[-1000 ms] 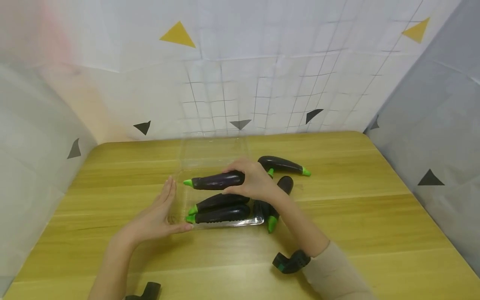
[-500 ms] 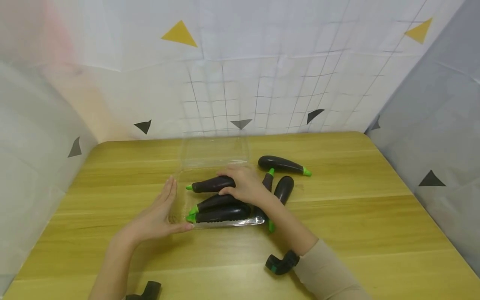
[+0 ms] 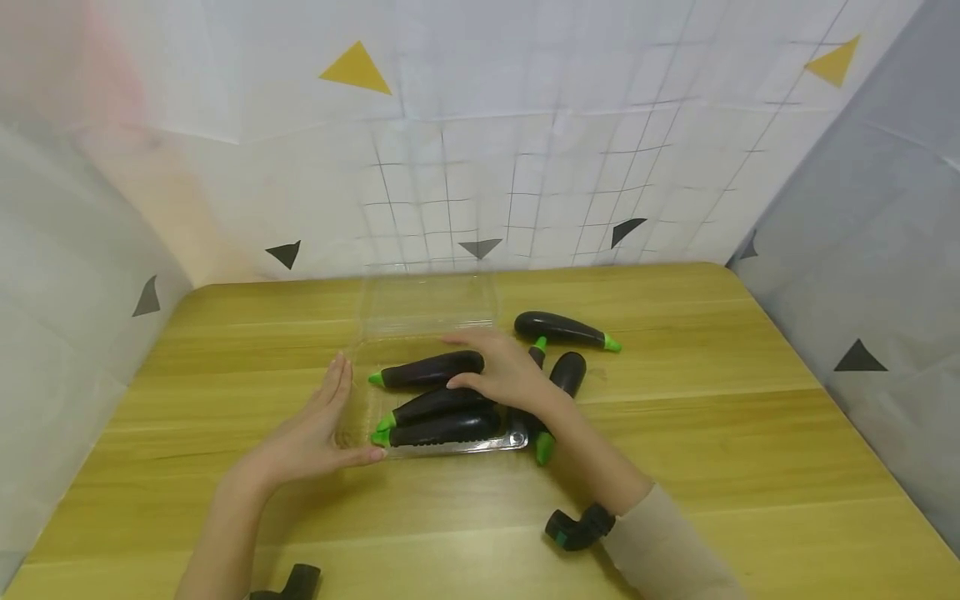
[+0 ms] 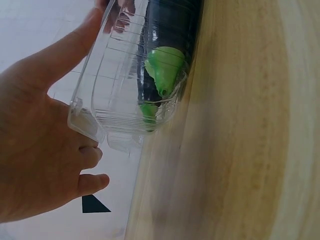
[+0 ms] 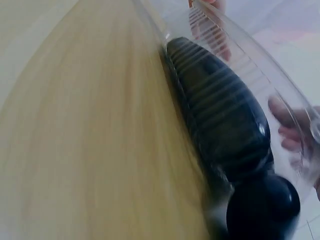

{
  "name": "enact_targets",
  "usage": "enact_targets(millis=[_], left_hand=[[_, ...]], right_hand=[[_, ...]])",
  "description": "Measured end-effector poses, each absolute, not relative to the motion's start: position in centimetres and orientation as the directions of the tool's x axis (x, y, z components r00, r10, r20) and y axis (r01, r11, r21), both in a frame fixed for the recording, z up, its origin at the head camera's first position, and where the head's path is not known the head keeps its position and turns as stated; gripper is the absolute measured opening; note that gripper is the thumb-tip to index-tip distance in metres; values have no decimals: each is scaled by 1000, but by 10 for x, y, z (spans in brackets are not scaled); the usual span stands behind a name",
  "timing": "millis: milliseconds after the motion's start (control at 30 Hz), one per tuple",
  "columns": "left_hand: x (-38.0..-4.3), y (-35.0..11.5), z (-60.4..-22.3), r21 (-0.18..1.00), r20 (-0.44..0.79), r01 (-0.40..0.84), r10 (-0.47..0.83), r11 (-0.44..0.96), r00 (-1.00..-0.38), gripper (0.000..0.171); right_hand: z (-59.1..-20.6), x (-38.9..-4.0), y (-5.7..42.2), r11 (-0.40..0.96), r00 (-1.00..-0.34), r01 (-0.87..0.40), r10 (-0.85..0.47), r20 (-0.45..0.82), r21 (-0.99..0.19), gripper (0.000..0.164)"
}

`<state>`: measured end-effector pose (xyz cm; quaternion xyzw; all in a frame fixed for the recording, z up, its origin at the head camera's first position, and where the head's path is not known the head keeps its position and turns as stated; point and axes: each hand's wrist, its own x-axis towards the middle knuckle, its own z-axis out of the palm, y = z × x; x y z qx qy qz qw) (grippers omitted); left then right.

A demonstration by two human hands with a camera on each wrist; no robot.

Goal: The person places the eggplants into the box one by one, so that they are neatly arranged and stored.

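Observation:
A clear plastic box [image 3: 465,447] lies on the table with its lid [image 3: 427,300] folded back. Three dark purple eggplants lie in it, green tips leftward: a back one [image 3: 420,372], a middle one [image 3: 431,406] and a front one [image 3: 442,427]. My left hand [image 3: 300,446] rests against the box's left end, fingers straight and thumb at the front corner. Over the box's right side my right hand [image 3: 513,375] has its thumb and fingers spread around the back eggplant's round end, apparently without gripping it. In the right wrist view, the front eggplant [image 5: 220,105] shows through the wall.
Right of the box, an eggplant [image 3: 562,329] lies farther back. Another eggplant [image 3: 567,375] and a third eggplant [image 3: 538,352] lie close beside the box, partly hidden by my right arm. White sheeting [image 3: 225,183] stands behind the wooden table [image 3: 712,400].
My right hand has lowered the back eggplant into the box, let go of it and shifted slightly right. The left hand has stayed in place.

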<state>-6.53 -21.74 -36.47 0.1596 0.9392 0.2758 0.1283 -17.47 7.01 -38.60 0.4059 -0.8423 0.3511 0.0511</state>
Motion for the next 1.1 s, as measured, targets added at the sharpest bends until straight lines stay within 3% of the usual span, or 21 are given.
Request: enact_targets(millis=[367, 567, 733, 1100], left_hand=[[-68, -216, -366, 553, -159, 228, 370, 802, -915, 127], [-67, -216, -363, 561, -157, 224, 368, 797, -916, 127], [-66, -216, -362, 572, -164, 208, 360, 793, -918, 126], [-67, -215, -367, 559, -167, 212, 360, 802, -918, 127]], right_hand=[[-377, -154, 118, 247, -664, -686, -596, 450, -684, 59], [-362, -143, 147, 253, -644, -717, -599, 476, -650, 60], [-336, -128, 160, 305, -679, -695, -578, 453, -651, 56], [-368, -147, 198, 321, -687, -676, -600, 410, -663, 59]])
